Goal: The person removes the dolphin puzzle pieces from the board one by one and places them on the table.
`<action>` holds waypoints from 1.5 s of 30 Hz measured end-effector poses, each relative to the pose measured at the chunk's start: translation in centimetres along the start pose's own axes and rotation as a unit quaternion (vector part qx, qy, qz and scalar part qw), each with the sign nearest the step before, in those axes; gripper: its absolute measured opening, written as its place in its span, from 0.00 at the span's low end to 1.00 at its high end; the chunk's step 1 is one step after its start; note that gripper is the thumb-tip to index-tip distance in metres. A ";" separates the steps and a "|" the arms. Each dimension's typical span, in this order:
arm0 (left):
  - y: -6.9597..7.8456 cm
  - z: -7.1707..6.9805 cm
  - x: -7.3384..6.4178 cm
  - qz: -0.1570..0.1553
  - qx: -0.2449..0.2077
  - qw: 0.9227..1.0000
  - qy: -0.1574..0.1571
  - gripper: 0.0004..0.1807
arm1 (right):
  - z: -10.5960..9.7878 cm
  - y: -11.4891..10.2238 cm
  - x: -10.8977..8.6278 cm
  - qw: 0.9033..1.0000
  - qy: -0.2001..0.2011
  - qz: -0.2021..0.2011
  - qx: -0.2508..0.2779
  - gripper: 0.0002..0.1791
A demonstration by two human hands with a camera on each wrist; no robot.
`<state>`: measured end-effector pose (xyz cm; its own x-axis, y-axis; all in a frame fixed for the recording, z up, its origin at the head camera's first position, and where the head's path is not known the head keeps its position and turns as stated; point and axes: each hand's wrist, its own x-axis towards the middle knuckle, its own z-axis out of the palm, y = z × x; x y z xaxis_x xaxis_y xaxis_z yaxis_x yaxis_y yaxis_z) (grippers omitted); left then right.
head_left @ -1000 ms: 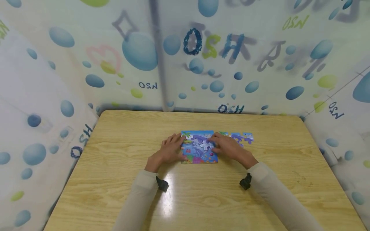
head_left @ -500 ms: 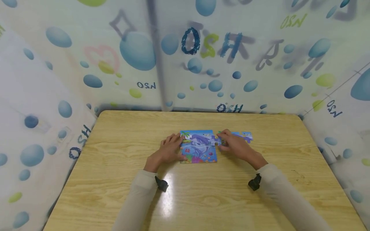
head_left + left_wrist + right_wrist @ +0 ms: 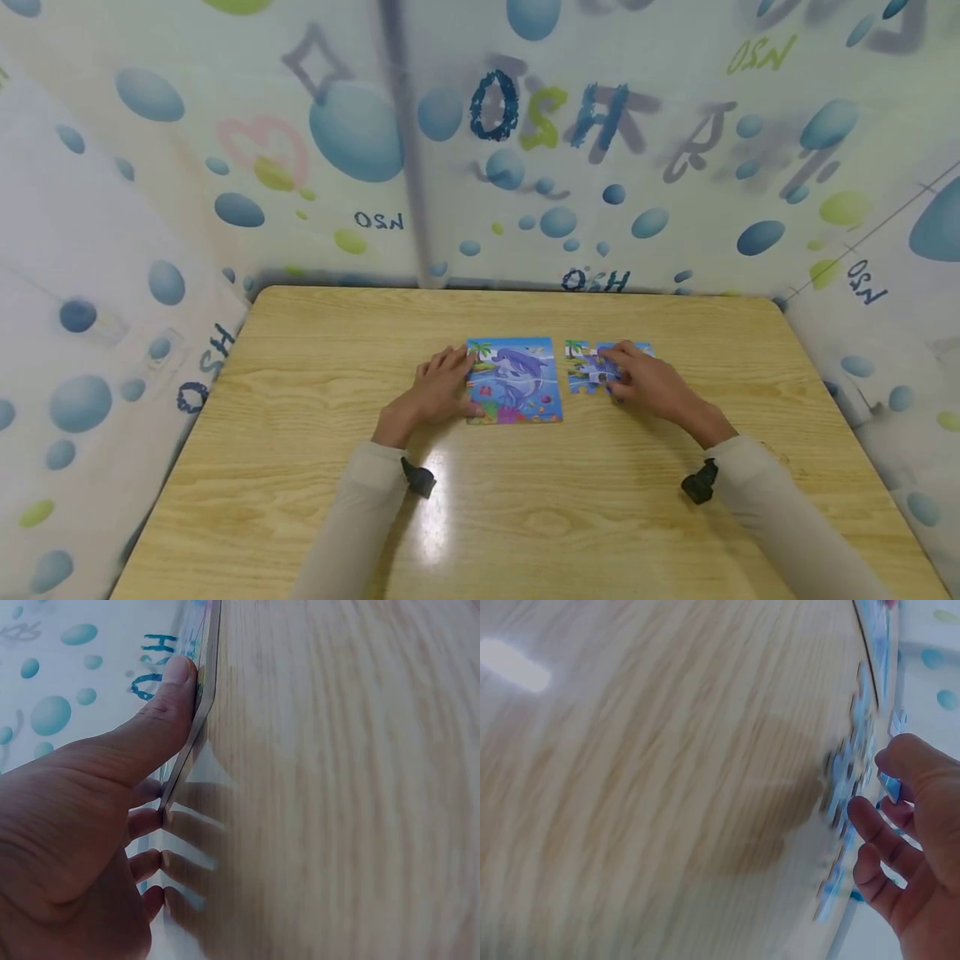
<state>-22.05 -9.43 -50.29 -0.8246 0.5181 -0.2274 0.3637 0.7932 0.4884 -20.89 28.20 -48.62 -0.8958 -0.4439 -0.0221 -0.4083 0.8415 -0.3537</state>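
A flat board with a dolphin picture (image 3: 517, 383) lies near the table's far side. My left hand (image 3: 441, 387) rests at its left edge; in the left wrist view the straight thumb (image 3: 161, 712) lies on the board and the other fingertips touch down along its side. To the right is a partly joined dolphin jigsaw (image 3: 576, 379). Over it, my right hand (image 3: 648, 383) pinches a jigsaw piece (image 3: 889, 786) between thumb and finger, the remaining fingers loosely bent. The hand covers part of the jigsaw's right side.
The wooden table (image 3: 525, 517) reaches back to a wall (image 3: 465, 167) printed with bubbles and letters. Each wrist carries a small black camera, one on the left (image 3: 418, 479) and one on the right (image 3: 700, 482).
My right hand has carried the jigsaw piece rightward, from over the picture board to over the joined pieces. My left hand has stayed at the board's left edge.
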 end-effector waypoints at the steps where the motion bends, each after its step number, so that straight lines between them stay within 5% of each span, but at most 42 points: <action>1: 0.0 0.0 0.0 0.000 0.000 1.000 0.000 0.55 | -0.1 0.3 -0.2 1.000 -0.001 0.001 -0.002 0.29; 25: -0.4 0.0 0.0 -0.004 0.000 1.000 0.003 0.56 | -1.4 5.2 -4.5 0.999 -0.001 0.023 -0.029 0.28; 45: -0.3 0.2 0.1 0.004 -0.010 1.000 0.004 0.55 | -1.8 5.7 -4.7 0.999 -0.031 0.045 0.001 0.26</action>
<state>-22.18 -9.54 -50.66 -0.8253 0.5218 -0.2161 0.3622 0.7826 0.5063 -19.30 35.64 -48.86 -0.9159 -0.3856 -0.1114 -0.3269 0.8777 -0.3504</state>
